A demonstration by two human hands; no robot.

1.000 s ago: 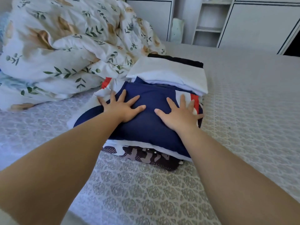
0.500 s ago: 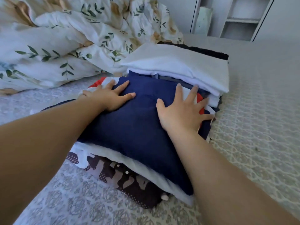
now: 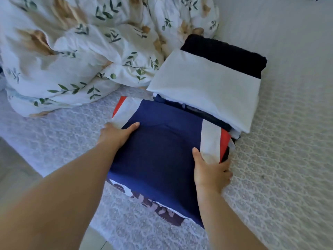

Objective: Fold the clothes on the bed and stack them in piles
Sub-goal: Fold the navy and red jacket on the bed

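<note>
A folded navy garment (image 3: 158,156) with white and red stripes tops the near pile on the bed. Beneath it a brown patterned garment (image 3: 163,211) pokes out at the front. My left hand (image 3: 115,136) grips the pile's left edge, thumb on the navy cloth. My right hand (image 3: 210,170) grips the right edge, thumb on top and fingers curled down the side. Just behind stands a second pile, with a folded white garment (image 3: 207,92) on top and a folded black one (image 3: 225,53) behind it.
A bunched floral duvet (image 3: 72,60) fills the far left, touching the back pile. The patterned grey bedsheet (image 3: 288,159) stretches bare to the right. The bed's near edge and pale floor (image 3: 14,168) show at lower left.
Both hands slid from lying flat on top of the navy garment out to its left and right edges and now grip the sides. The camera has tipped further down.
</note>
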